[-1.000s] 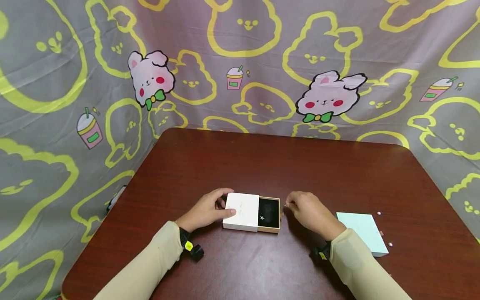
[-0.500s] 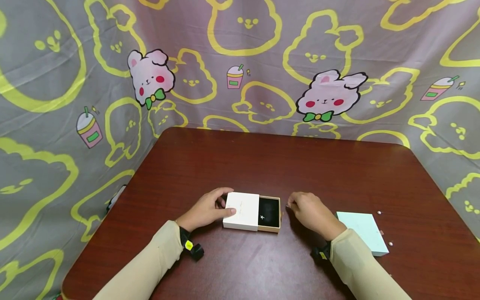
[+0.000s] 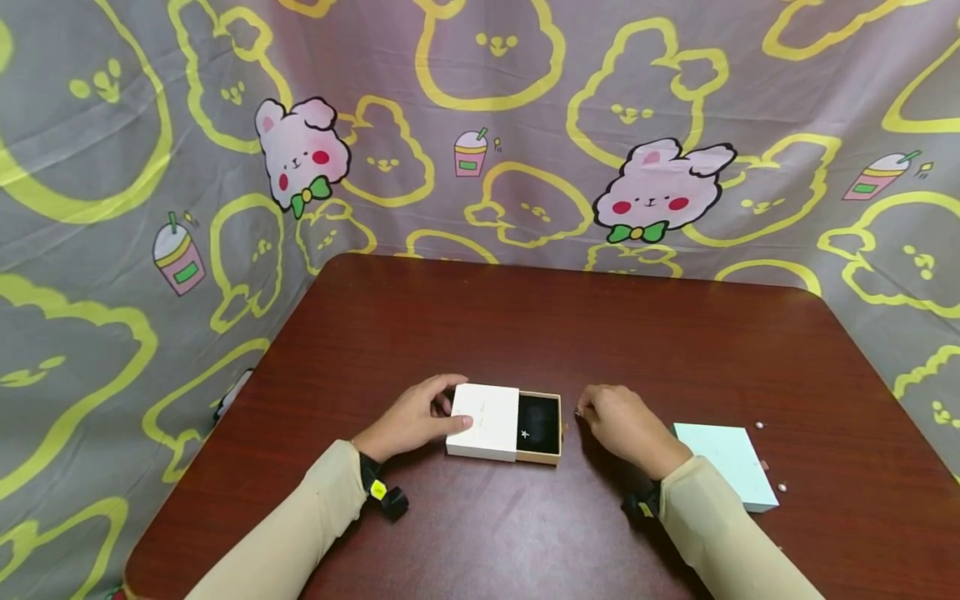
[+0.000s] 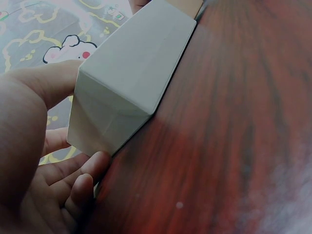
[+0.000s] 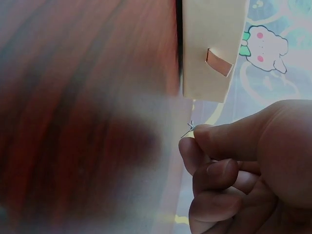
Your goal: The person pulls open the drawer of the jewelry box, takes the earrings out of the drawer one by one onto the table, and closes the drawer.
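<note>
A white slide-out jewelry box [image 3: 483,422] lies on the table, its black-lined drawer [image 3: 538,459] pulled partway out to the right. One small star-shaped stud earring [image 3: 525,434] sits on the black lining. My left hand [image 3: 412,422] grips the sleeve's left end, thumb on top and fingers round the far side, as the left wrist view also shows. Just right of the drawer, my right hand [image 3: 626,427] pinches a tiny silver earring [image 5: 190,127] between thumb and index finger, its thin post sticking out. A brown ribbon tab [image 5: 219,64] protrudes from the drawer's front.
A pale mint box [image 3: 723,462] lies right of my right forearm. Close by on the dark red wooden table [image 3: 480,333] are a small pearl-like piece [image 3: 760,425] and another pearl-like piece [image 3: 782,487]. A patterned cloth [image 3: 525,217] hangs behind the table.
My right fingertips have drawn very slightly to the right, away from the drawer, still pinching the earring. The left hand and the box have stayed put.
</note>
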Demonstrator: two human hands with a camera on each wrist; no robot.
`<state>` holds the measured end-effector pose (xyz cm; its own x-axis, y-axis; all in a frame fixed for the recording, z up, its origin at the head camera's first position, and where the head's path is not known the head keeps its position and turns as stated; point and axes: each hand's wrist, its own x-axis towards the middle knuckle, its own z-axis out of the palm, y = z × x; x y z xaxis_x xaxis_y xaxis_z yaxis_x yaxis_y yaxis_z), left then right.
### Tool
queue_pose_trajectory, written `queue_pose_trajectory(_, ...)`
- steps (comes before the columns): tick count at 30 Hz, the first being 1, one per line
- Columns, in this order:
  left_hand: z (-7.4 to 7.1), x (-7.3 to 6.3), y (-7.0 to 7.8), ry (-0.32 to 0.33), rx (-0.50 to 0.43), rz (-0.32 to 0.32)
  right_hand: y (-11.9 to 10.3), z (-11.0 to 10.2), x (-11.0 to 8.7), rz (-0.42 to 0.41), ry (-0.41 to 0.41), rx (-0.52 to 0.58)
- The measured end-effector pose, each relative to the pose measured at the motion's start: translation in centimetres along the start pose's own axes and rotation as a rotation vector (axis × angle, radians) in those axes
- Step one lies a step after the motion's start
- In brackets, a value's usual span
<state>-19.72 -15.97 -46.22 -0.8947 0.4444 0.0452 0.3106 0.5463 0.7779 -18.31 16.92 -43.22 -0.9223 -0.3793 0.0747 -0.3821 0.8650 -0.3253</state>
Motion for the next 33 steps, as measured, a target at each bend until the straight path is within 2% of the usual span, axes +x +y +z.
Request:
queue_pose_trajectory(21, -0.01, 0.07, -0.22, -0.010, -0.023, -0.008, -0.01, 0.17, 0.38, 0.020, -0.058, 0.001)
queue_pose_trajectory(33, 0.02, 0.10, -0.36, -0.008, -0.025, 0.020, 0.06, 0.12, 0.30, 0.007, -0.070, 0.001)
